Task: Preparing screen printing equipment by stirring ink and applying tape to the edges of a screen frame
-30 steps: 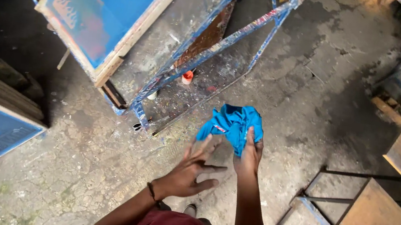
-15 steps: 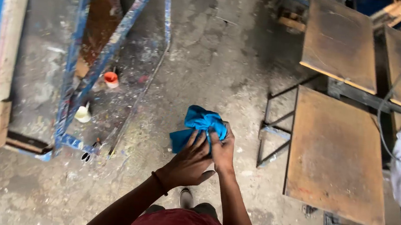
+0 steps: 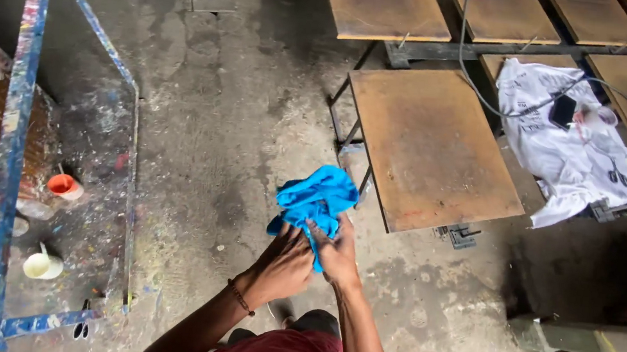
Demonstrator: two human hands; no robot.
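One crumpled blue cloth (image 3: 316, 198), bunched without clear axis, pinched by left hand (image 3: 284, 263) and right hand (image 3: 336, 251); brown surface (image 3: 431, 146) at two o'clock.

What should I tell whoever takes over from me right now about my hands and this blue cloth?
Left hand: fingers on the underside of the blue cloth, gripping it.
Right hand: also closed on the cloth, beside the left.
The cloth is bunched up and held in the air over the concrete floor, just left of the brown board table.
Nearby: paint-spattered blue frame with an orange cup and a white cup at left; white shirt on the right boards.
Done: cloth in both hands. Left: nothing wiped or laid down yet.
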